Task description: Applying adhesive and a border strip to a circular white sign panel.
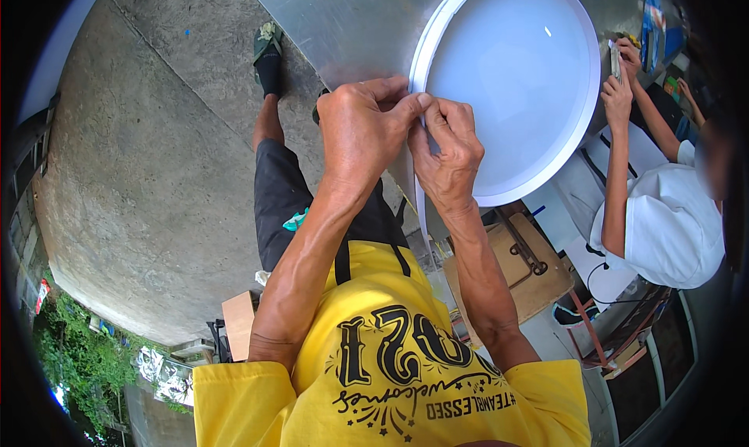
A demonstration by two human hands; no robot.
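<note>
A large round white piece with a raised rim [594, 65], like a shallow tray or lamp cover, lies on the metal table in front of me. At the left near part of its rim, my left hand [355, 123] is closed, thumb and fingers pinched together. Right beside it my right hand [449, 147] pinches too, the two thumbs nearly touching. Between them they grip a thin white strip [422, 213], whose loose end hangs down toward my lap. Exactly how the strip meets the rim is hidden behind my fingers.
The grey metal table [335, 18] has its edge left of my hands. To the right a person in a white shirt [663, 221] holds a small object [615, 61]. Below the table stands a brown wooden board [515, 271] with a metal fitting. Concrete floor [156, 174] spreads left.
</note>
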